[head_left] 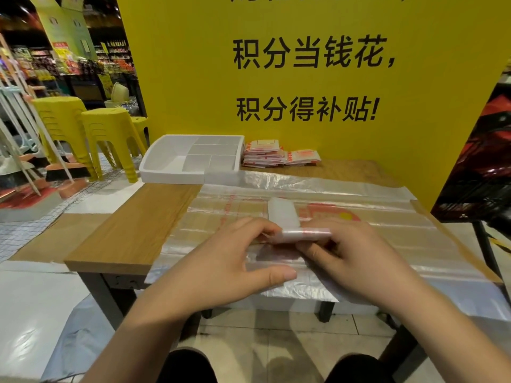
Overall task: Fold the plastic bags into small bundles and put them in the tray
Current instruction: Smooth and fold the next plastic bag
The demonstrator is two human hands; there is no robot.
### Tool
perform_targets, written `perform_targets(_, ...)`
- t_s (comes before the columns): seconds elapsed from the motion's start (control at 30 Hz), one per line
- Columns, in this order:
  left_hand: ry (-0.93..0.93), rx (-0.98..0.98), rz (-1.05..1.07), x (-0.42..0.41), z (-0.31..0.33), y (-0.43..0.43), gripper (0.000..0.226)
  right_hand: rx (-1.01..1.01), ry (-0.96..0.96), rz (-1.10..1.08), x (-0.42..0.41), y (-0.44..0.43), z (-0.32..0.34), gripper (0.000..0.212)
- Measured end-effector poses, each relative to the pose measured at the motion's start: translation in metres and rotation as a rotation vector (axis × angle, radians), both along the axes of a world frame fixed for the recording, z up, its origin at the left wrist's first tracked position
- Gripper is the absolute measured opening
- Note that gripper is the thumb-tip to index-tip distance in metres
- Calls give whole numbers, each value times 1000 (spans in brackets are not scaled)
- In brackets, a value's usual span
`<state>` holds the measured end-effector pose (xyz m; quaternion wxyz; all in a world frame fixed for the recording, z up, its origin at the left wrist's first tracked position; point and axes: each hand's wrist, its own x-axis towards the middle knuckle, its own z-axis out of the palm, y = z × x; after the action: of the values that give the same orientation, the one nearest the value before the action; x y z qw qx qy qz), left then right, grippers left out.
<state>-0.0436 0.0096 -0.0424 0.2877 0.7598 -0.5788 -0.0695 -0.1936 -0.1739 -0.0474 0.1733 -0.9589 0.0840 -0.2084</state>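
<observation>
Plastic bag, folded into a narrow strip, was held just above the centre of a wooden table.

**Surface and room**
- Far left: shop shelves, brooms and stacked yellow stools stood on the floor.
- Behind the table: a yellow panel with black characters formed the backdrop.
- Table, far-left corner: a white compartmented tray stood close to the panel.
- Just right of the tray: a pile of folded bundles with red print lay against the panel.
- Table, middle and right: a layer of flat bags was spread over the wood.

**Position relative to the hands**
- The left hand pinched the strip's left end with curled fingers. Its thumb lay stretched out on the flat bags below.
- The right hand gripped the strip's right end, fingers curled over it.
- The hands were close together, with the strip's folded part bridging them. The strip's free length ran away from them towards the panel.

**Edges and clearance**
- Bare wood showed along the table's left part, between the near edge and the tray.
- The flat bags reached the tray's front wall and hung over the table's near edge and right side.
</observation>
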Motion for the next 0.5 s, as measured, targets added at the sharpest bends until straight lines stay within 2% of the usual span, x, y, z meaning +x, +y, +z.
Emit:
perform_targets(0.1,-39,-71,48,4,-8,-7,35,-9,17,-27,3,-2,-1,37)
perform_targets(0.17,-25,-133,83,3,-10,-12,20,-20,-1,-62,4,-3,-1,34)
perform_targets(0.27,-23,-159,124,2,-12,-18,17,-1,-66,-75,4,-1,-1,25)
perform_targets(0.5,21,-198,166,2,-13,-21,11,68,-84,-68,12,-1,-4,24)
